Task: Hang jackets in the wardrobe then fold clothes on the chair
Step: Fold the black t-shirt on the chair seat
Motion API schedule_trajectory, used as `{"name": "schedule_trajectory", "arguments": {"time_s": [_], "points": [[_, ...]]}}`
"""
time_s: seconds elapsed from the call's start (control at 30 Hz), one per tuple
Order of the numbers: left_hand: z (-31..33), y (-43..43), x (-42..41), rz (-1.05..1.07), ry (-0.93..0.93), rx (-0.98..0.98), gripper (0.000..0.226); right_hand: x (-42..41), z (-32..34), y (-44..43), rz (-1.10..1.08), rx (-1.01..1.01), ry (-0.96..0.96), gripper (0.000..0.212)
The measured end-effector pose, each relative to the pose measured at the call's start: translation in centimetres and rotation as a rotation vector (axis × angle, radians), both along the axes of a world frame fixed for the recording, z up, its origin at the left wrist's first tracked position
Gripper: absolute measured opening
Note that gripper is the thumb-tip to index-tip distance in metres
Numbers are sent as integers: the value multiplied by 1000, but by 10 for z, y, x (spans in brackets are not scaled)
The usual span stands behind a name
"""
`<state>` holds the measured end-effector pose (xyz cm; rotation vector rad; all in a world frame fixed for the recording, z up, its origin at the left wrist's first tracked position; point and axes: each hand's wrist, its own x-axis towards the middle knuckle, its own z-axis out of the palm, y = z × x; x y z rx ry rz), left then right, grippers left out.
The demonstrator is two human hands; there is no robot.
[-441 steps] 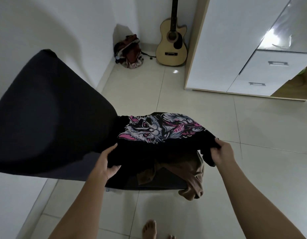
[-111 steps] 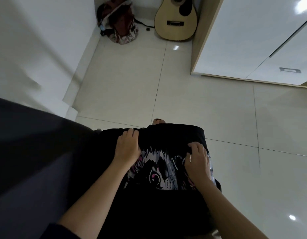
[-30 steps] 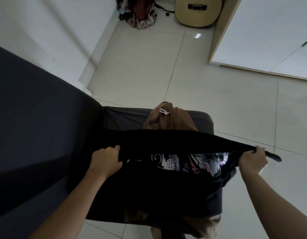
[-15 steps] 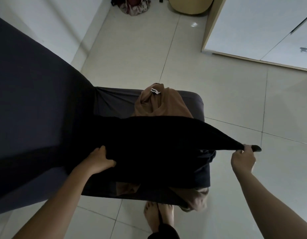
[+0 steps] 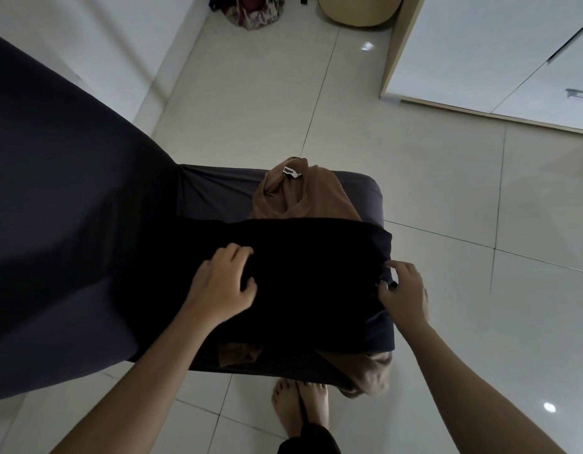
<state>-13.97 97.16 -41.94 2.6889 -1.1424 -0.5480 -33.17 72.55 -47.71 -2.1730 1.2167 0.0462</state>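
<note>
A black shirt (image 5: 316,257) lies folded across the seat of the dark grey chair (image 5: 218,194), its print hidden inside the fold. My left hand (image 5: 221,286) rests flat on the shirt's left part, fingers relaxed. My right hand (image 5: 403,290) is at the shirt's right edge, where thumb and forefinger pinch the cloth. Under and behind the shirt lies a brown garment (image 5: 300,198) with a white label; part of it hangs over the seat's front right corner.
The chair's tall back (image 5: 70,208) fills the left. The white wardrobe (image 5: 480,44) stands at the top right. A guitar (image 5: 359,11) and a bag (image 5: 251,11) sit against the far wall. My bare feet (image 5: 300,407) stand on the tiled floor before the chair.
The shirt, held stretched between both hands a moment ago, has been lowered onto the seat. My left hand has let go and now lies on it; my right hand came in to the seat's edge.
</note>
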Motion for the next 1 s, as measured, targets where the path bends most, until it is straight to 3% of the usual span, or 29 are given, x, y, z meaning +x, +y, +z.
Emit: {"name": "schedule_trajectory", "arguments": {"time_s": [0.1,0.23,0.33,0.47,0.73,0.87,1.0], "points": [[-20,14,-22,-114,-74,63,40,-6,-4,5,13,-4,38,43],[-35,31,-26,-4,-75,73,21,-12,-14,5,3,-79,31,34],[-34,31,-24,20,-80,64,15,-13,-23,1,-90,-8,-42,21],[-28,31,-20,71,-66,50,9,-12,-16,-3,-217,18,-160,20],[-25,37,-22,45,-70,4,22,-31,6,20,-322,-20,-356,14],[-31,46,-20,1,43,18,4,-50,-7,34,-295,69,-278,11],[-30,45,-16,124,12,-100,31,-51,-12,35,-319,21,17,11]]}}
